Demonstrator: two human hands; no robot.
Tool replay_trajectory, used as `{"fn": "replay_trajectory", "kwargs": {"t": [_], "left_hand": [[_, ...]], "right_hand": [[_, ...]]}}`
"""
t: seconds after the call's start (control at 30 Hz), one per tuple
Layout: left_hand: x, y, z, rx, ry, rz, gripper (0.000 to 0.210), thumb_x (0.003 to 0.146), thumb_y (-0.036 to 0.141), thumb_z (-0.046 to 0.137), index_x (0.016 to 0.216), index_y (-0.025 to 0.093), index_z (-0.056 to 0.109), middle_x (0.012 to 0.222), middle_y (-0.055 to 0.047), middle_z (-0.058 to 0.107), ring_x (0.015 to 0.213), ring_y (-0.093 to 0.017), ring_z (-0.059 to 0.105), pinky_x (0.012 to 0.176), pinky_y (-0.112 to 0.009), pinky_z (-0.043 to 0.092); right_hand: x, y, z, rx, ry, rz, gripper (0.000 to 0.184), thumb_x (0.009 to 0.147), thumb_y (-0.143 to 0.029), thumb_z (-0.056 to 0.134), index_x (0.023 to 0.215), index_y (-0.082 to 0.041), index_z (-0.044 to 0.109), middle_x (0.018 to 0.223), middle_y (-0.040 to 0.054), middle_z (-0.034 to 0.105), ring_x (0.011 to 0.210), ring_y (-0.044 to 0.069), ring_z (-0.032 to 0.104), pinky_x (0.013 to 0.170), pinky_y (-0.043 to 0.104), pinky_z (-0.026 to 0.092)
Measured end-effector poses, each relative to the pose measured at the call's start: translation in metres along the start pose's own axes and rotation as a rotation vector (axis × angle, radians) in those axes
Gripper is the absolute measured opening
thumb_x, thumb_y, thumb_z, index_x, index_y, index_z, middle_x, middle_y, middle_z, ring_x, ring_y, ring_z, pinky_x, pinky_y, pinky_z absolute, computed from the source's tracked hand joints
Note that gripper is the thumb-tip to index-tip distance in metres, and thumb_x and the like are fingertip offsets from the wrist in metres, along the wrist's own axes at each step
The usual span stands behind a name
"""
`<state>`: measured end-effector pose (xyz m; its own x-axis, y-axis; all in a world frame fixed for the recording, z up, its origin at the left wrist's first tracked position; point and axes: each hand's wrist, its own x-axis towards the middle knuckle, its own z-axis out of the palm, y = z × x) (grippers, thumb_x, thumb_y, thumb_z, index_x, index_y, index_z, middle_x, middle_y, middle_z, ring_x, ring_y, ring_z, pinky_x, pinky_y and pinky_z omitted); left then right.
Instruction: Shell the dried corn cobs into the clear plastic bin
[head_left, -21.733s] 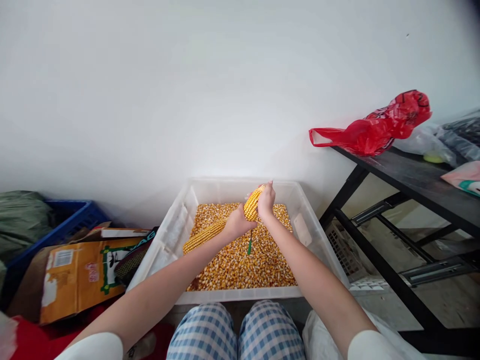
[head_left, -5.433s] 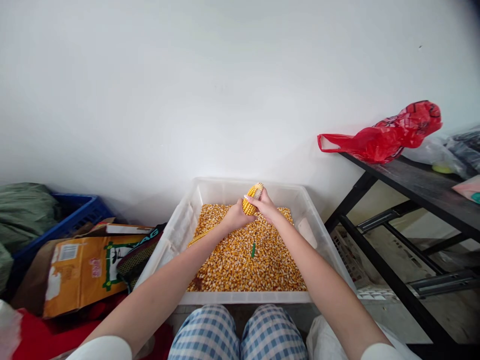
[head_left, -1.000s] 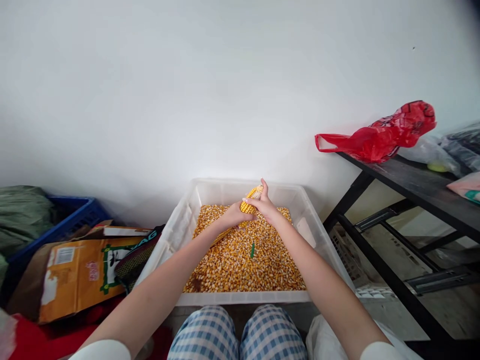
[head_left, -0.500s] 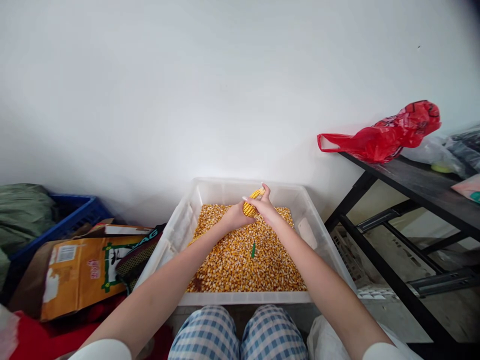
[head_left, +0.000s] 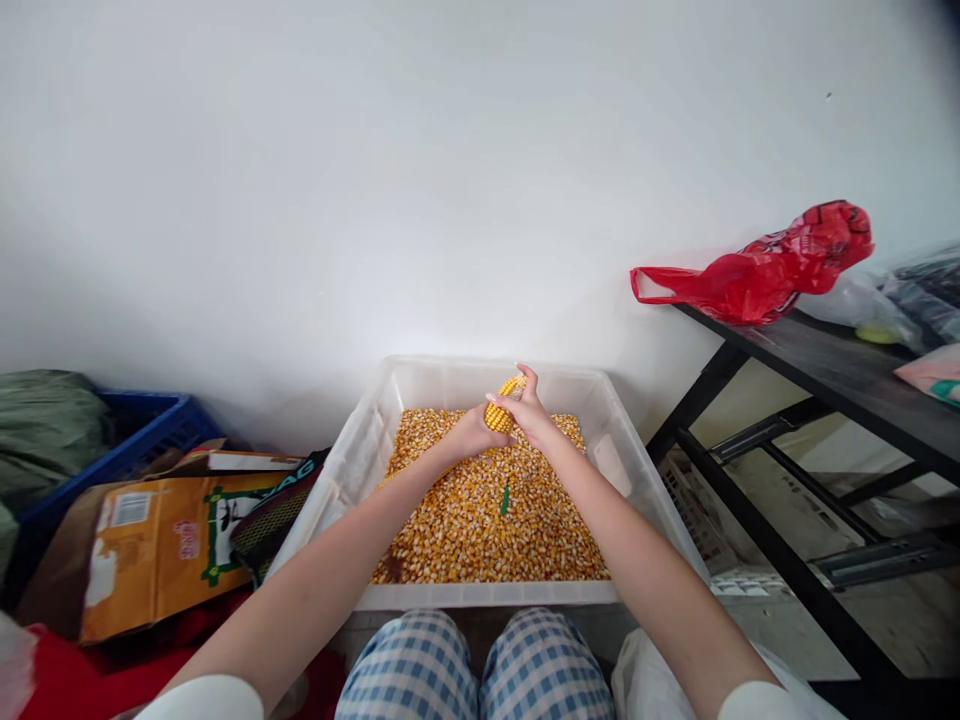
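Both my hands hold one yellow ear of corn, tilted with its far end up and to the right. My left hand is closed round its lower left part. On the other side my right hand grips it, the thumb lying across the kernels. Below them a translucent plastic bin holds a thick layer of loose corn kernels. A small green piece lies on the kernels, its kind unclear.
At the right stands a black metal-framed table with a red plastic bag on it. To the left lie an orange printed carton and a blue crate. A white wall rises behind the bin.
Both hands stay on the ear of corn in nearly the same place. My right fingers have shifted slightly, and the view has turned a little to the right.
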<state>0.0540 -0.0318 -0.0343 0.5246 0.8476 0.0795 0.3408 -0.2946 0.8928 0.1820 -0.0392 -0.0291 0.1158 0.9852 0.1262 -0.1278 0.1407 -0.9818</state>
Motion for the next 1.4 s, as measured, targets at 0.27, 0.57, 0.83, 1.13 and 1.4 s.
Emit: {"fn": "replay_trajectory", "kwargs": {"t": [0.27,0.57,0.83,1.13,1.4], "left_hand": [[0.000,0.000,0.001,0.033,0.071,0.047,0.057,0.057,0.038,0.067,0.105,0.011,0.052,0.085,-0.006,0.062,0.069,-0.018,0.057,0.061,-0.026,0.045],[0.002,0.000,-0.009,0.133,0.105,0.026,0.058,0.058,0.054,0.063,0.098,0.012,0.060,0.079,-0.004,0.062,0.069,-0.019,0.056,0.062,-0.026,0.041],[-0.002,0.007,-0.015,-0.292,0.030,-0.096,0.053,0.061,0.047,0.063,0.099,0.010,0.062,0.080,-0.004,0.062,0.066,-0.014,0.054,0.058,-0.023,0.041],[0.004,0.004,-0.008,-0.294,0.112,-0.045,0.054,0.059,0.044,0.066,0.102,0.012,0.058,0.087,-0.006,0.063,0.068,-0.015,0.056,0.057,-0.023,0.045],[0.006,-0.010,-0.002,0.057,0.228,-0.051,0.048,0.059,0.046,0.065,0.094,0.015,0.055,0.078,-0.003,0.062,0.073,-0.019,0.059,0.065,-0.028,0.044]], "right_hand": [[0.004,-0.002,0.000,0.116,-0.046,-0.008,0.069,0.057,-0.030,0.071,0.115,-0.034,0.033,0.087,-0.0033,0.052,0.073,0.013,0.056,0.066,0.028,0.049],[0.012,-0.019,-0.012,0.188,-0.086,0.056,0.056,0.061,-0.039,0.068,0.110,-0.032,0.040,0.084,-0.0037,0.058,0.076,0.014,0.060,0.066,0.028,0.049],[0.010,-0.014,-0.011,0.337,-0.292,0.036,0.046,0.063,-0.016,0.056,0.105,-0.031,0.045,0.081,-0.0050,0.060,0.069,0.012,0.056,0.060,0.024,0.046],[0.015,-0.007,-0.002,0.349,-0.139,0.101,0.032,0.055,-0.011,0.042,0.085,-0.022,0.051,0.066,-0.0043,0.056,0.058,0.010,0.050,0.049,0.019,0.039],[0.014,-0.006,0.008,0.469,0.010,0.280,0.014,0.057,-0.018,0.038,0.069,-0.019,0.045,0.062,0.0007,0.058,0.063,0.016,0.054,0.053,0.025,0.043]]}}
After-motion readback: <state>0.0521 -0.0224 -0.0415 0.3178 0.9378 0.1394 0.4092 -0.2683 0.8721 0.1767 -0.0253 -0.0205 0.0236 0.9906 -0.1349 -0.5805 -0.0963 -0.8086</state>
